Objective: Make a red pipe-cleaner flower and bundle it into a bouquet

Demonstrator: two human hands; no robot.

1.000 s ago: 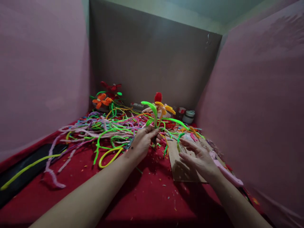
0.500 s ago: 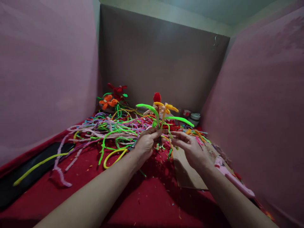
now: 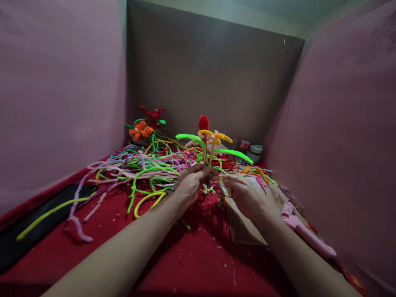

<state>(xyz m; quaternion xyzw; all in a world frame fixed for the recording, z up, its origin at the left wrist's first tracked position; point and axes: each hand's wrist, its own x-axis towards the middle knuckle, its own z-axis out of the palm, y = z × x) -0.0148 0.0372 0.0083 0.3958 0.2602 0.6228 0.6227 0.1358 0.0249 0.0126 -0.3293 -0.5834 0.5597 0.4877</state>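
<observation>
My left hand is closed around the stems of a small pipe cleaner bouquet, which stands upright. A red bud tops it, with orange-yellow petals below and a long bright green leaf arching out at the right. Close beside the stems, my right hand grips a small roll of tape, pale with a yellow-green edge. The stem ends poke out dark beneath my left fingers. Yellow-handled scissors lie partly behind my left wrist.
A tangle of pipe cleaners spreads across the red cloth. Finished-looking orange flowers stand at the back left. A cardboard piece, a pink glue gun, a lidded jar and a black flat object lie around.
My right hand has turned, and the tape roll now shows its round face near the stems. The bouquet stays nearly in place in my left hand. The view has shifted slightly.
</observation>
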